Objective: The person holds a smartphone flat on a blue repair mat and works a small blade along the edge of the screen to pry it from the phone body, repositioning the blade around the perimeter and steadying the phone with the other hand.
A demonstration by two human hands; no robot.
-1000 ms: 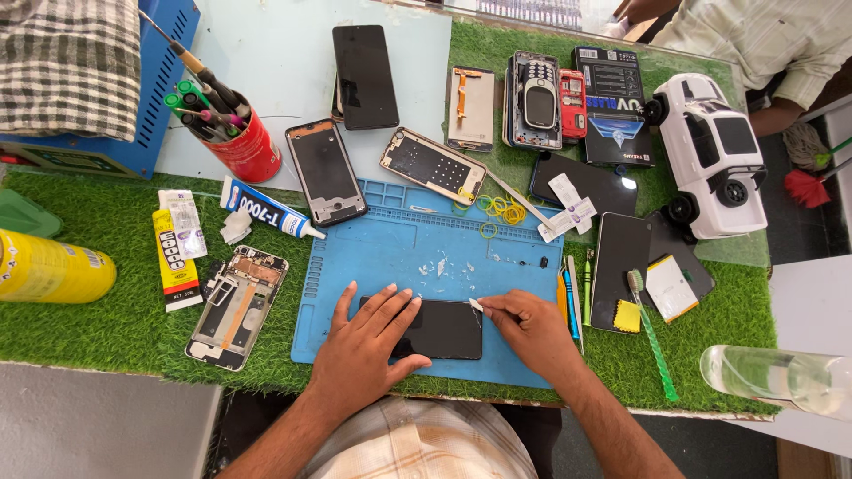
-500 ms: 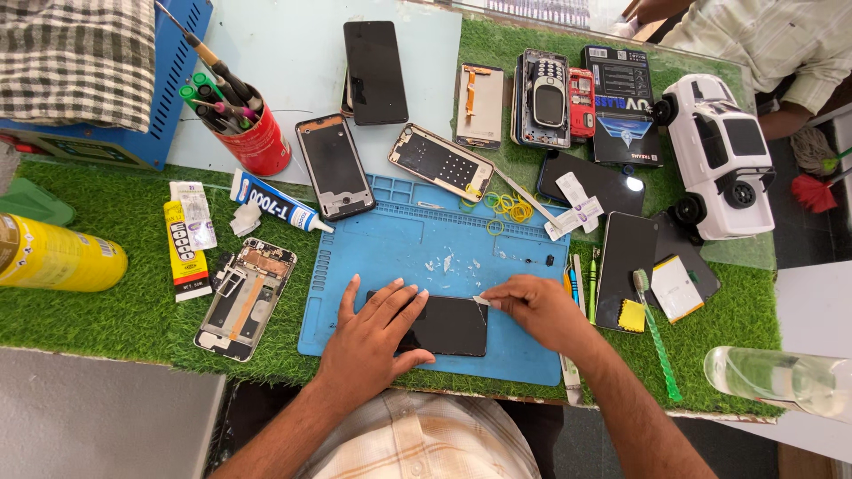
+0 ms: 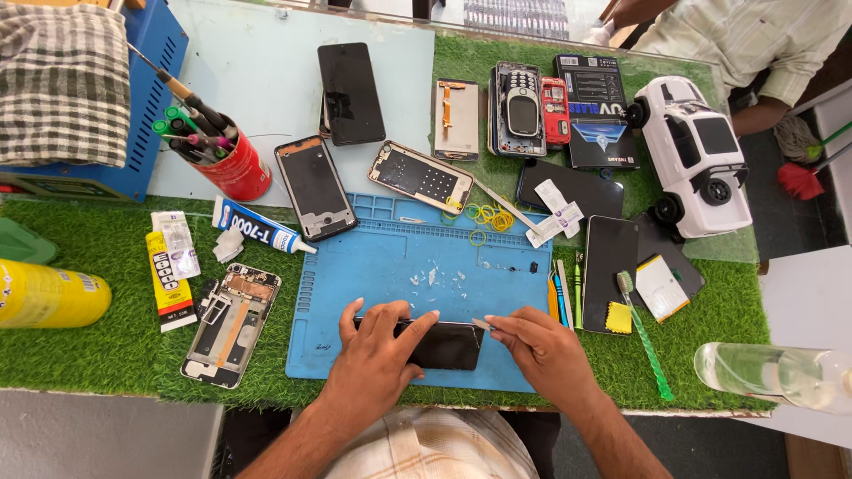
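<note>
While the camera is looking straight down at the bench, the following is showing:

Work surface: a blue silicone repair mat (image 3: 373,266), ribbed along its edges, is lying on green artificial turf (image 3: 106,355).
Item in hand: a black, glossy, rectangular phone screen (image 3: 445,345) is lying flat near the mat's front edge, between the two hands.
Left hand: the left hand (image 3: 377,359) is pressing down on the screen's left part, fingers spread flat across it, pinning rather than clenching.
Right hand: the right hand (image 3: 537,348) is pinching a thin metal blade (image 3: 480,324), whose tip is meeting the screen's upper right corner.
Debris: small pale glass chips (image 3: 435,278) are lying scattered on the mat above the screen.
Surroundings: a stripped phone frame (image 3: 232,323) is sitting left of the mat; a glue tube (image 3: 259,232), a red cup of tools (image 3: 232,165) and a white toy car (image 3: 697,155) are standing farther off.
</note>
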